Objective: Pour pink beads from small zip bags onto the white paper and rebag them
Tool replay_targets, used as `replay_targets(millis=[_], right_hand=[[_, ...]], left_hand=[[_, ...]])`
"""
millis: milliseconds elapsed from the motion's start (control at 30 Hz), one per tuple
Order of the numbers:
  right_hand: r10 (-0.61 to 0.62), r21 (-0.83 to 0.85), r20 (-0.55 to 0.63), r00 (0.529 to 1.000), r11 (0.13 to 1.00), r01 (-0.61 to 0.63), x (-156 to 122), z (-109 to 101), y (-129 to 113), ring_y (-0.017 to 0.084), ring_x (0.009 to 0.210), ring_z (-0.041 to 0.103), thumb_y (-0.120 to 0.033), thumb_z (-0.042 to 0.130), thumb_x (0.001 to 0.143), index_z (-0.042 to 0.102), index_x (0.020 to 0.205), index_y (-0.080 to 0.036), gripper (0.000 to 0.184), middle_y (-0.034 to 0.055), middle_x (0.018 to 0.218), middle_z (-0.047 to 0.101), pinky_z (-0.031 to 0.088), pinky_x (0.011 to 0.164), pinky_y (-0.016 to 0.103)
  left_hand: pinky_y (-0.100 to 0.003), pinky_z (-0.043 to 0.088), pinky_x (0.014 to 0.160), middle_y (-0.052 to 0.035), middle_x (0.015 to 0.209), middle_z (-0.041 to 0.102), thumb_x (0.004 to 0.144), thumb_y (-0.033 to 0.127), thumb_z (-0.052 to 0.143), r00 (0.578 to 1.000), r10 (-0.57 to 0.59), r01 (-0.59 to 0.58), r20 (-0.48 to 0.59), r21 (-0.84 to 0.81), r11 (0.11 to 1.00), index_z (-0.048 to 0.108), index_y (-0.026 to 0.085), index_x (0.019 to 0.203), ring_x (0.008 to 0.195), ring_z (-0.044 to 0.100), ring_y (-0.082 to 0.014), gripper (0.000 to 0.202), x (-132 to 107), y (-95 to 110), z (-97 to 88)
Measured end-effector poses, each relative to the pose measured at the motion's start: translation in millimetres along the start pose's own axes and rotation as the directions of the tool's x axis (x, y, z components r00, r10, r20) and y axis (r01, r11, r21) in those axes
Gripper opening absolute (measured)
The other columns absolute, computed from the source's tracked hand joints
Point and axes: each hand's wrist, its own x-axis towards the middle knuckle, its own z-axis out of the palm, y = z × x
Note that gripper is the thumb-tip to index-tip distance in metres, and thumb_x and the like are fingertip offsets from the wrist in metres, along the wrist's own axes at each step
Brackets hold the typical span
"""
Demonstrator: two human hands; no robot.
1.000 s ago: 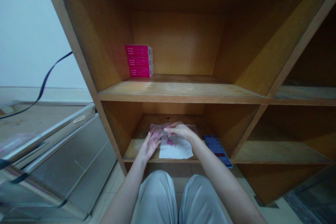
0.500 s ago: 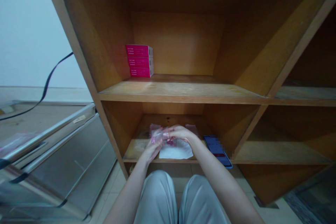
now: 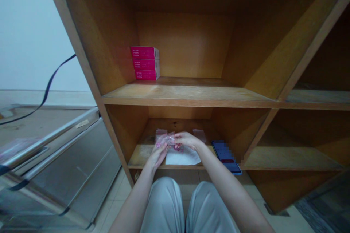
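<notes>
Left grip [image 3: 158, 155] closed on clear plastic bag [image 3: 163, 138], right grip [image 3: 186, 140] pinching same bag — white paper [image 3: 182, 157] beneath, phone [image 3: 226, 156] nearby, both on lower shelf [image 3: 142, 156]

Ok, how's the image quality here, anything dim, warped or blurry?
In the head view, the wooden shelf unit leans from wide-angle distortion; its insides are dim beside the bright wall; the phone carries a blocky pixelated patch; the clear plastic bag looks soft, and the print on the pink boxes is too blurred to read.

Magenta boxes [image 3: 145, 68] (white print), white sheet [image 3: 182, 157]
</notes>
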Motion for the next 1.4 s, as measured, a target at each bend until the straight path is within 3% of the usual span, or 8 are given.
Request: replay_targets(millis=[133,233,300,367,467,600,867,1400], right_hand=[[-0.029,0.018,-0.059,0.998,0.999,0.03,-3.5,-5.1,4.2,0.008,0.047,0.051,-0.036,0.063,0.065,0.066,0.08,-0.014,0.026,0.0026,0.062,0.064,0.041,0.048,0.021],[-0.08,0.075,-0.254,0.964,0.992,0.103,-0.6,-10.9,12.0,0.01,0.049,0.054,-0.034,0.064,0.063,0.066,0.077,-0.013,0.025,0.0044,0.066,0.065,0.042,0.049,0.022],[-0.112,0.142,-0.463,0.879,0.97,0.198,6.0,-12.8,23.5,0.011,0.054,0.057,-0.032,0.062,0.062,0.065,0.078,-0.014,0.024,0.0051,0.071,0.066,0.043,0.052,0.023],[-0.118,0.181,-0.681,0.723,0.929,0.322,14.9,-11.9,39.7,0.014,0.061,0.06,-0.032,0.058,0.064,0.064,0.078,-0.015,0.023,0.0059,0.075,0.066,0.045,0.057,0.025],[-0.141,0.181,-0.822,0.552,0.854,0.487,28.2,-6.6,67.7,0.017,0.075,0.061,-0.029,0.048,0.067,0.062,0.08,-0.016,0.023,0.0069,0.083,0.066,0.046,0.069,0.03],[-0.166,0.166,-0.865,0.474,0.796,0.583,42.4,-0.8,96.9,0.017,0.083,0.061,-0.028,0.039,0.069,0.061,0.082,-0.015,0.028,0.007,0.088,0.066,0.044,0.08,0.032],[-0.088,0.252,-0.861,0.501,0.781,0.571,58.8,0.4,111.5,0.017,0.086,0.06,-0.037,0.035,0.076,0.061,0.086,-0.016,0.035,0.0073,0.095,0.065,0.042,0.084,0.032],[-0.123,0.249,-0.816,0.565,0.808,0.534,50.1,2.7,118.4,0.018,0.088,0.06,-0.031,0.032,0.075,0.059,0.09,-0.016,0.035,0.0074,0.093,0.066,0.043,0.083,0.032]], left_hand=[[-0.028,0.043,0.083,-0.0065,0.098,0.063,0.069,0.011,0.062,0.997,-0.025,0.02,-0.078,-0.069,0.997,0.057,0.015,0.1,0.09,0.058,-0.0154,0.032,3.8,-4.7,-10.2],[-0.03,0.04,0.09,-0.0077,0.102,0.062,0.069,0.01,0.061,0.992,-0.033,0.02,-0.119,-0.107,0.994,0.057,0.014,0.1,0.096,0.057,-0.0163,0.032,4.5,-6.6,-17.6],[-0.031,0.038,0.093,-0.0088,0.106,0.061,0.069,0.009,0.06,0.99,-0.042,0.026,-0.135,-0.114,0.993,0.057,0.013,0.101,0.101,0.054,-0.0176,0.033,3.7,-6.9,-20.2],[-0.032,0.036,0.095,-0.0101,0.11,0.059,0.069,0.009,0.06,0.989,-0.055,0.04,-0.134,-0.108,0.993,0.057,0.012,0.102,0.106,0.051,-0.019,0.033,2.6,-6.9,-20.9],[-0.031,0.036,0.096,-0.0104,0.112,0.058,0.069,0.008,0.059,0.987,-0.071,0.058,-0.146,-0.086,0.995,0.059,0.011,0.099,0.108,0.049,-0.0194,0.03,1.2,-7.2,-20.7],[-0.031,0.038,0.096,-0.0094,0.107,0.061,0.068,0.005,0.059,0.976,-0.094,0.079,-0.197,-0.083,0.993,0.061,0.011,0.093,0.106,0.052,-0.0194,0.026,1.3,-9.0,-22.4],[-0.03,0.038,0.095,-0.0087,0.105,0.062,0.066,0.003,0.06,0.974,-0.121,0.114,-0.193,-0.049,0.992,0.061,0.013,0.091,0.106,0.051,-0.0193,0.027,2.3,-8.6,-22.8],[-0.032,0.039,0.095,-0.0091,0.101,0.063,0.064,0.002,0.062,0.975,-0.187,0.189,-0.119,0.005,0.982,0.059,0.012,0.096,0.097,0.057,-0.0183,0.034,9.2,-18.0,-24.4]])
